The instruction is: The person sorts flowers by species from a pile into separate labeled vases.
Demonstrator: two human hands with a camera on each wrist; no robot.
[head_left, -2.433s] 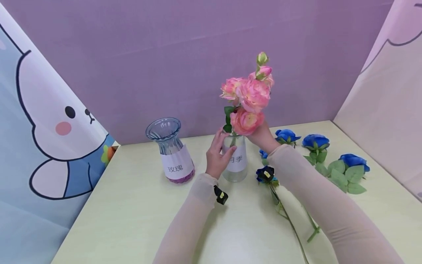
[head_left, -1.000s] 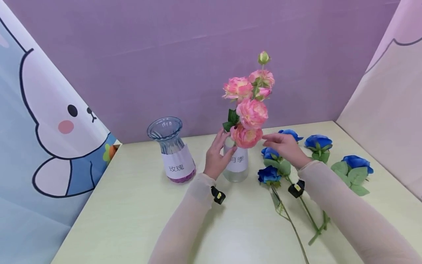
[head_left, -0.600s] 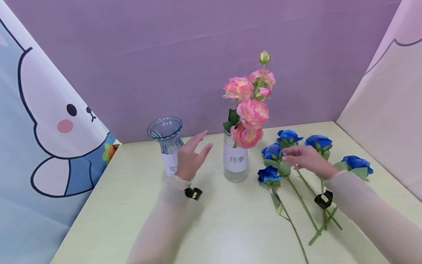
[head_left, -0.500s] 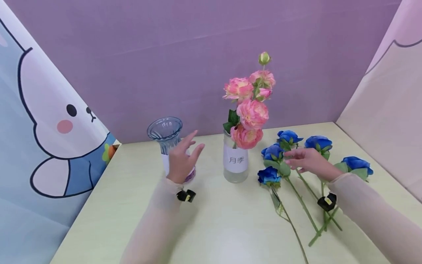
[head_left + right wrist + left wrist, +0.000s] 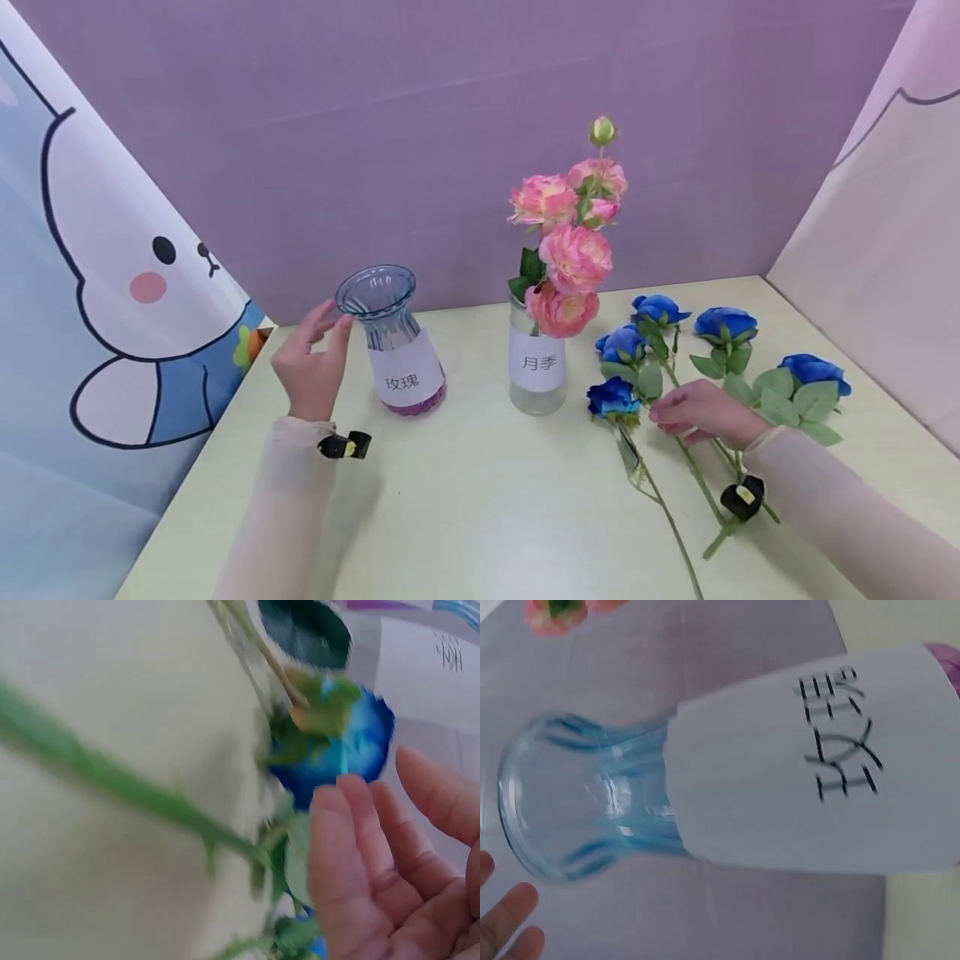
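Observation:
Just left of the blue glass vase (image 5: 390, 333) is my left hand (image 5: 309, 371), fingers parted, beside its flared rim. In the left wrist view the vase (image 5: 637, 795) shows a gap from the fingertips (image 5: 514, 907). This vase wears a white paper label and has a purple base. Over the stems of the blue roses, my right hand (image 5: 708, 414) hovers with fingers extended. The right wrist view shows a green stem (image 5: 142, 784) near the hand (image 5: 390, 877) and nothing in its grasp. Nearest its fingertips lies a blue rose (image 5: 613, 397).
A clear glass vase (image 5: 537, 400) with a label stands mid-table, holding pink flowers (image 5: 573, 257). Other blue roses (image 5: 813, 372) lie at the right. A purple cloth (image 5: 420, 150) rises behind the table, with a cartoon-printed cloth (image 5: 150, 367) at the left.
My left hand let go of the clear vase and swung left, past the blue vase to its far side. My right hand left the pink flowers and came down right, over the blue roses' stems.

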